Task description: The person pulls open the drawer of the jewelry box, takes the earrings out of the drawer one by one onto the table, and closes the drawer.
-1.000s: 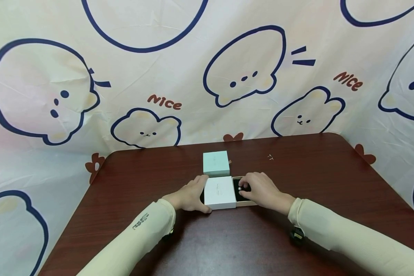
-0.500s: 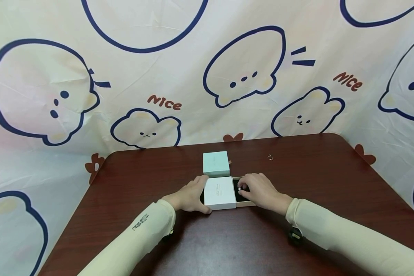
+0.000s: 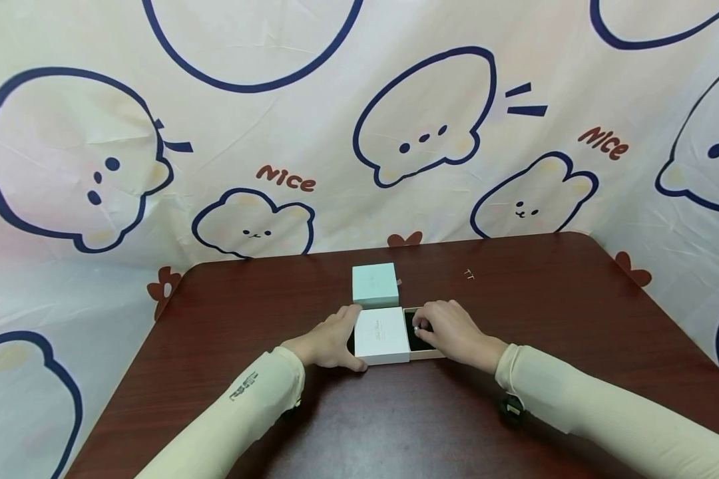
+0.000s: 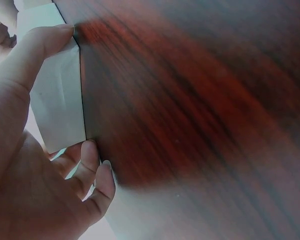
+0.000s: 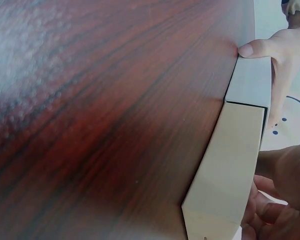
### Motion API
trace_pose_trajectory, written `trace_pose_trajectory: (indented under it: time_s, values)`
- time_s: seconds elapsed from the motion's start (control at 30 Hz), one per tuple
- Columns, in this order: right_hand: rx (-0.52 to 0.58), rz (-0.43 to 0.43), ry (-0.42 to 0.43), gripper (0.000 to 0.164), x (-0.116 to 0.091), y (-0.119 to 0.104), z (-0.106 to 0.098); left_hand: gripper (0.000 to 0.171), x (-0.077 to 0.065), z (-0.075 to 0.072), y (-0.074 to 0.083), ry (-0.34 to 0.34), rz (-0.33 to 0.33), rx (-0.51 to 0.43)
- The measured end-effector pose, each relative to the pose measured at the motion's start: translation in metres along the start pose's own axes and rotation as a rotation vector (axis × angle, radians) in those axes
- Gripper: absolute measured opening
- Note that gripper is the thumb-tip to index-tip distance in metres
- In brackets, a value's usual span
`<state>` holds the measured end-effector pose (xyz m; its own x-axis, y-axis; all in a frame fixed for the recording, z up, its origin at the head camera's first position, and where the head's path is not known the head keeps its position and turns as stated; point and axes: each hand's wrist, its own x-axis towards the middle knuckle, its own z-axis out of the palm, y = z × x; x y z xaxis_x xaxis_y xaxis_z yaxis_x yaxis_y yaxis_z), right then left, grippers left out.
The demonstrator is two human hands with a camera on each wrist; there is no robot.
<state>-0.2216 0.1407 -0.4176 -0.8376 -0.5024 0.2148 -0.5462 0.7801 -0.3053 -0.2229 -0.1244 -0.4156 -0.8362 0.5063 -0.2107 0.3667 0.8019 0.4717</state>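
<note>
"Nice" [image 3: 285, 178] is printed twice in red-brown on the backdrop [image 3: 335, 140]. Small lettering [image 3: 380, 328] is seen on the white box [image 3: 381, 342], dark print [image 3: 243, 386] on the left sleeve [image 3: 234, 416]; neither can be read.

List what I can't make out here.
Drawer interior: partly hidden by the right hand, head view.
Small white item at that hand: too small to identify, head view.
Lettering on white box: too small to read, head view.
Drawer's end: cut off by the bottom edge, right wrist view.

The head view is softly, evenly lit, with dull glare on the near tabletop [image 3: 359, 422]; both wrist views look hazy, apparently blurred toward the edges.
</note>
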Motion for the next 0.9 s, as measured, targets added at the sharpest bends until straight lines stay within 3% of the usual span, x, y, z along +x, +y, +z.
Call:
trace_pose_trajectory:
  time_s: [0.9]
  values:
    - [-0.003,0.003,0.042,0.007,0.0002,0.0006,-0.0068,0.110,-0.0009,-0.0007,0.0019,0.008,-0.001,-0.001]
